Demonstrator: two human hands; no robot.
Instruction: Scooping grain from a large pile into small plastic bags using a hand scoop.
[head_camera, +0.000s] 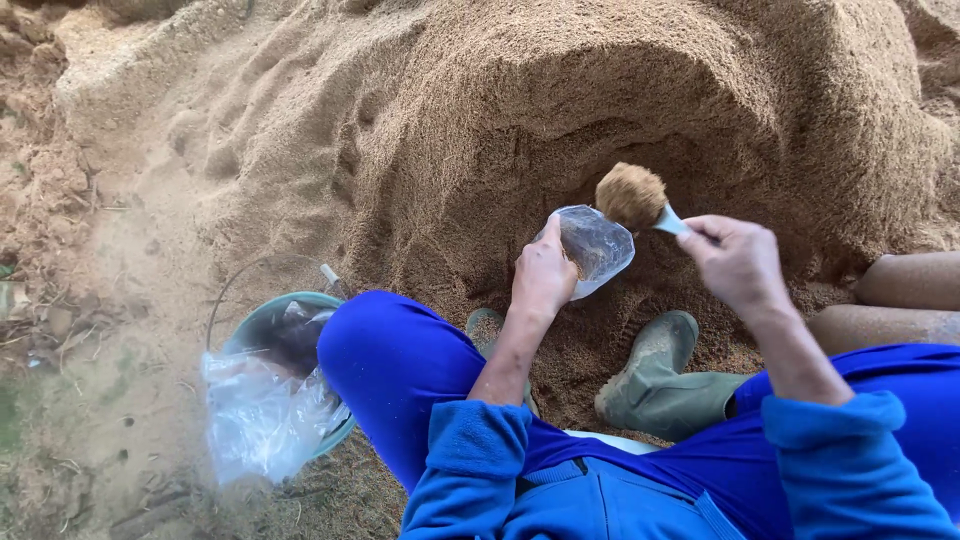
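Note:
My left hand (542, 275) grips the mouth of a small clear plastic bag (597, 246) held open in front of a big heap of brown sawdust (560, 90). My right hand (735, 262) holds a small scoop (668, 221) by its handle. The scoop carries a rounded heap of sawdust (630, 194) just above and to the right of the bag's opening. Some sawdust lies inside the bag. I squat in blue clothes with green rubber boots (655, 385) on the sawdust.
A teal bucket (262, 318) with a wire handle stands at my left, with clear plastic bags (262, 412) draped over its rim. Two filled cylindrical packs (905, 282) lie at the right edge. Bare earth and twigs are on the left.

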